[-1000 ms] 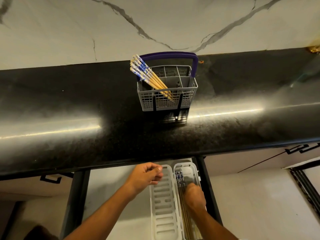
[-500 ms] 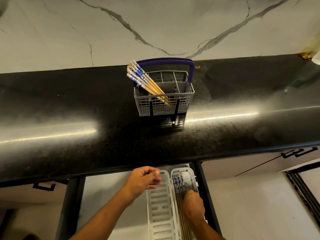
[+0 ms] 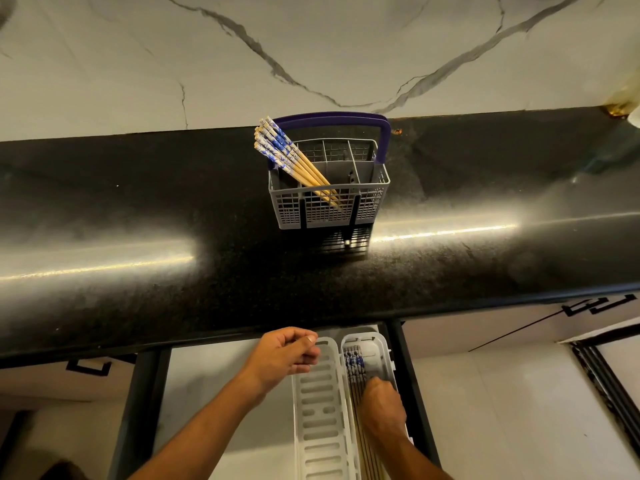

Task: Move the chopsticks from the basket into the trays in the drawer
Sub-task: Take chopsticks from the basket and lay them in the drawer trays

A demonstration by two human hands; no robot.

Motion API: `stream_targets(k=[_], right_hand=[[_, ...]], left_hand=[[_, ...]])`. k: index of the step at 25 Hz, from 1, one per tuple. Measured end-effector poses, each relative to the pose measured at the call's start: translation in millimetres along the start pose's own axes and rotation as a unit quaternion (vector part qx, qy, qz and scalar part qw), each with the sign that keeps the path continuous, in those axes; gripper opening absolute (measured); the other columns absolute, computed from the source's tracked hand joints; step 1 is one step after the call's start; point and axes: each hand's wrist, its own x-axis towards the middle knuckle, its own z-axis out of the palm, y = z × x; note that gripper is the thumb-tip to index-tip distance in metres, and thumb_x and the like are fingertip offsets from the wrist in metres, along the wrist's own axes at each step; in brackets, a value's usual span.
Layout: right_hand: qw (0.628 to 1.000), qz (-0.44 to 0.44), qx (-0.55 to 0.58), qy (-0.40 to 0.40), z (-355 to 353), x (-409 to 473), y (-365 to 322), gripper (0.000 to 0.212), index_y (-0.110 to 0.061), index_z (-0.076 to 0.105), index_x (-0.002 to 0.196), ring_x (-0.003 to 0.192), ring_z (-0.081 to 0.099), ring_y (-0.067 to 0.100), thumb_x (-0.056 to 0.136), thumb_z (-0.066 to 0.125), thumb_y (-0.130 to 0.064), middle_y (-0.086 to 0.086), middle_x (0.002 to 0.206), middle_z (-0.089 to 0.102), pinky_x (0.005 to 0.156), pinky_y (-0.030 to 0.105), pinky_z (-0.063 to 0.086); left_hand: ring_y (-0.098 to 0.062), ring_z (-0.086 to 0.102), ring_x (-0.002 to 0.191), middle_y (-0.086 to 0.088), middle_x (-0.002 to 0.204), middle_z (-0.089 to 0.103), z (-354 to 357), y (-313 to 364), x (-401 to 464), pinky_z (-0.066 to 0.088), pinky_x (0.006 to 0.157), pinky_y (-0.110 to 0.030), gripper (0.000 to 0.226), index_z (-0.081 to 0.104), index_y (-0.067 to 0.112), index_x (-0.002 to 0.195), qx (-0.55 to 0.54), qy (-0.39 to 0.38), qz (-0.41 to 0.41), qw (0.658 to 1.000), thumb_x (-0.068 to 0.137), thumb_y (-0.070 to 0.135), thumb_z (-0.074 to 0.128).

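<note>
Basket (image 3: 329, 199), grey with purple handle, upright on the dark surface (image 3: 138, 220) near the marbled wall (image 3: 311, 46). Bundle of chopsticks (image 3: 294, 161) leaning left in its front left compartment, blue-patterned ends up and out over the rim. Below the surface edge, open drawer (image 3: 214, 375) with two white slotted trays side by side: left tray (image 3: 322, 427) showing only bare slots, right tray (image 3: 374, 351) with chopsticks in tray (image 3: 355, 365) lying lengthwise, patterned ends toward the wall. Left hand (image 3: 284, 355) above the drawer just beside the left tray, grip curled loosely, nothing held. Right hand (image 3: 382, 407) down in the right tray, on the chopsticks there; grip state cannot be told, fingers hidden.
</note>
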Motion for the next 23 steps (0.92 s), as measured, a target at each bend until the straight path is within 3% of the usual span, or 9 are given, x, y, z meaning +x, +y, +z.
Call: stream_targets(k=[23], right_hand=[[1.000, 0.020, 0.011, -0.007, -2.8, 0.5, 3.4, 0.014, -0.017, 0.063, 0.109, 0.096, 0.067, 0.015, 0.098, 0.058, -0.022, 0.001, 0.104, 0.066, 0.090, 0.029, 0.057]], left_hand=[[-0.022, 0.075, 0.092, -0.011, 0.098, 0.077, -1.1, 26.4, -6.2, 0.061, 0.080, -0.029, 0.018, 0.070, 0.011, 0.109, -0.012, 0.010, 0.028, 0.999, 0.095, 0.020, 0.064]])
